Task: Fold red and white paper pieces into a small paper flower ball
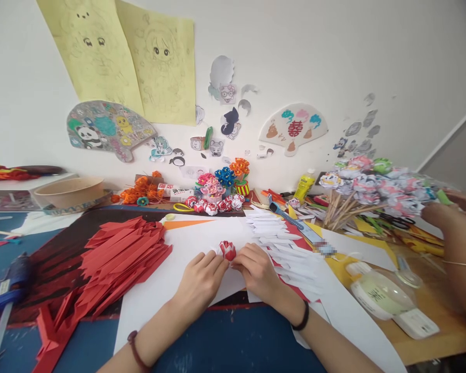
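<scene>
A small red and white folded-paper flower (pixel 228 250) is held between my two hands, above the white paper sheet (pixel 151 295). My left hand (pixel 203 277) pinches its left side with closed fingers. From the right, my right hand (pixel 259 272) grips it with bent fingers, and the fingertips partly hide its lower edge. To the left lies a heap of folded red paper strips (pixel 120 259). Folded white paper strips (pixel 291 254) are spread on the right. Behind my hands sits a row of finished red and white paper flowers (pixel 212 208).
A blue glue gun (pixel 10 285) lies far left, near a beige bowl (pixel 70 190). On the right are a clear bottle (pixel 382 295), a blue-strapped watch (pixel 306 230), scissors (pixel 398 220) and paper flowers on sticks (pixel 388 186). Another person's hand (pixel 446 220) is at the right edge.
</scene>
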`<state>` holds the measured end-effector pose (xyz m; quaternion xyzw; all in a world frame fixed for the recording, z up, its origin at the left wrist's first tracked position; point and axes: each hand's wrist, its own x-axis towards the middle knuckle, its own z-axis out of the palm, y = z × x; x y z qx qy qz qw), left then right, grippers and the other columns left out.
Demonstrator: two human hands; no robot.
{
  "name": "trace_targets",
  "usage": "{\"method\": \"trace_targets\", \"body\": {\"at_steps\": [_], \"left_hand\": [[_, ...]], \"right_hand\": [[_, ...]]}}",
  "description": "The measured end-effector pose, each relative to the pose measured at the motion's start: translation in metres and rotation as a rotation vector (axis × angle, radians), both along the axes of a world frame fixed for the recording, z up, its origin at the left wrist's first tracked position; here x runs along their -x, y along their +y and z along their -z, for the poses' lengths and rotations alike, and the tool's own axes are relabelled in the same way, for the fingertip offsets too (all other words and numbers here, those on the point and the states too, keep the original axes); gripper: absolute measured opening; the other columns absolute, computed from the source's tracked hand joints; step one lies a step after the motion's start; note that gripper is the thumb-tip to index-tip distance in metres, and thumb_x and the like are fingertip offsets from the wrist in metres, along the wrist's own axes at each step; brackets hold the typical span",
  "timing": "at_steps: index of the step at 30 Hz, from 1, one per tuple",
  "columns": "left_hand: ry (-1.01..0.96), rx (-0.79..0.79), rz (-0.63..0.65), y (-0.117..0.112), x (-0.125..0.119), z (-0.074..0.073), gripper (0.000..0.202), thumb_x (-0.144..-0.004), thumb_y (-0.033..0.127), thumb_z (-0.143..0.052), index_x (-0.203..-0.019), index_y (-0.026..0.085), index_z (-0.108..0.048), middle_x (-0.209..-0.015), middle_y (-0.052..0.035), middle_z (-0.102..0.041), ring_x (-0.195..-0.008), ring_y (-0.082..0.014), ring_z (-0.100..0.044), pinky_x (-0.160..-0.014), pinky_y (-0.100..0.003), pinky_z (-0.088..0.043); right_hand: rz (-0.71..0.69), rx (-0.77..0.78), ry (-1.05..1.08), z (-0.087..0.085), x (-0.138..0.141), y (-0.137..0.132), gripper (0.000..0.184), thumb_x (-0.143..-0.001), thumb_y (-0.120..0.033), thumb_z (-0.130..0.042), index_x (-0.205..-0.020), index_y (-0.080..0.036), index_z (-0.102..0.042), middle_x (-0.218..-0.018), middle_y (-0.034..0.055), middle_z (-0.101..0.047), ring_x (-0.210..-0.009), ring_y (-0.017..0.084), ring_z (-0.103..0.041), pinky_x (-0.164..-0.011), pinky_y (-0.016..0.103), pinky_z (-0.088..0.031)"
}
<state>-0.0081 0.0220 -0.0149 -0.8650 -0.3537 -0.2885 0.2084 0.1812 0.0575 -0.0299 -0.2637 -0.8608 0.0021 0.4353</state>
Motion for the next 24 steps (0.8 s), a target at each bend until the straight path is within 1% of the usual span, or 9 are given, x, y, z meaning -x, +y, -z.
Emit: {"method": "trace_targets", "body": {"at_steps": [6, 8, 10, 12, 14, 17, 20, 22, 24], "left_hand": [[0.152, -0.03, -0.027, -0.004, -0.003, -0.008, 0.024, -0.096, 0.005, -0.04, -0.081, 0.014, -0.057, -0.075, -0.0052, -0.056, -0.069, -0.0203, -0.042, -0.061, -0.034, -0.024], [0.164, -0.037, -0.026, -0.005, -0.003, -0.008, 0.025, -0.096, 0.004, -0.04, -0.081, 0.014, -0.058, -0.075, -0.0052, -0.056, -0.07, -0.0205, -0.042, -0.061, -0.035, -0.024], [0.135, 0.009, -0.018, -0.005, -0.004, -0.008, 0.025, -0.096, 0.005, -0.04, -0.083, 0.014, -0.059, -0.077, -0.0052, -0.057, -0.071, -0.0204, -0.042, -0.063, -0.035, -0.025], [0.053, 0.103, -0.009, -0.004, -0.004, -0.007, 0.023, -0.097, 0.007, -0.041, -0.087, 0.015, -0.06, -0.08, -0.0046, -0.059, -0.074, -0.0203, -0.043, -0.066, -0.035, -0.027], [-0.079, 0.194, -0.008, -0.002, -0.004, -0.005, 0.018, -0.098, 0.012, -0.045, -0.09, 0.018, -0.06, -0.085, -0.0036, -0.061, -0.078, -0.02, -0.044, -0.069, -0.035, -0.028], [-0.269, 0.255, -0.047, 0.001, -0.003, -0.003, 0.013, -0.097, 0.018, -0.05, -0.09, 0.021, -0.061, -0.095, -0.0029, -0.063, -0.083, -0.0203, -0.045, -0.071, -0.034, -0.029], [-0.382, 0.297, -0.099, 0.002, -0.002, -0.002, 0.013, -0.097, 0.017, -0.051, -0.09, 0.021, -0.062, -0.097, -0.0032, -0.063, -0.085, -0.0207, -0.046, -0.072, -0.035, -0.03], [-0.439, 0.346, -0.109, 0.003, -0.003, -0.001, 0.014, -0.096, 0.016, -0.051, -0.089, 0.022, -0.062, -0.095, -0.0031, -0.062, -0.085, -0.0208, -0.047, -0.073, -0.035, -0.031], [-0.489, 0.397, -0.106, 0.004, -0.003, -0.001, 0.013, -0.096, 0.016, -0.052, -0.088, 0.022, -0.061, -0.094, -0.0027, -0.062, -0.086, -0.021, -0.048, -0.075, -0.036, -0.032]], "right_hand": [[0.016, 0.006, -0.029, 0.004, -0.002, 0.003, 0.021, -0.09, -0.005, -0.05, -0.076, -0.018, -0.057, -0.073, 0.004, -0.059, -0.07, 0.018, -0.048, -0.066, 0.032, -0.037], [0.023, 0.03, -0.014, 0.005, -0.002, 0.002, 0.02, -0.089, -0.004, -0.05, -0.077, -0.018, -0.058, -0.075, 0.0041, -0.061, -0.071, 0.017, -0.05, -0.066, 0.031, -0.038], [0.035, 0.068, 0.008, 0.004, -0.002, 0.002, 0.021, -0.088, -0.002, -0.051, -0.077, -0.018, -0.058, -0.076, 0.0035, -0.062, -0.071, 0.017, -0.052, -0.066, 0.03, -0.038], [0.034, 0.12, 0.027, 0.004, -0.001, 0.001, 0.022, -0.087, -0.001, -0.051, -0.077, -0.019, -0.058, -0.076, 0.0024, -0.061, -0.07, 0.016, -0.053, -0.065, 0.029, -0.039], [0.026, 0.18, 0.052, 0.002, 0.0, -0.001, 0.023, -0.086, 0.0, -0.051, -0.076, -0.019, -0.058, -0.075, 0.0015, -0.06, -0.07, 0.016, -0.054, -0.064, 0.028, -0.04], [0.026, 0.248, 0.105, -0.002, 0.001, -0.003, 0.021, -0.086, -0.001, -0.053, -0.079, -0.02, -0.059, -0.078, 0.0013, -0.06, -0.072, 0.016, -0.055, -0.064, 0.027, -0.042], [0.039, 0.229, 0.118, -0.006, 0.001, -0.004, 0.012, -0.09, -0.01, -0.059, -0.083, -0.02, -0.06, -0.082, 0.0024, -0.062, -0.076, 0.017, -0.056, -0.068, 0.029, -0.043], [0.045, 0.188, 0.111, -0.007, 0.001, -0.005, 0.007, -0.091, -0.018, -0.063, -0.085, -0.02, -0.061, -0.083, 0.0033, -0.064, -0.078, 0.018, -0.057, -0.071, 0.031, -0.044], [0.05, 0.161, 0.109, -0.007, 0.001, -0.005, 0.006, -0.091, -0.022, -0.065, -0.086, -0.02, -0.062, -0.084, 0.0039, -0.065, -0.08, 0.019, -0.058, -0.072, 0.031, -0.045]]}}
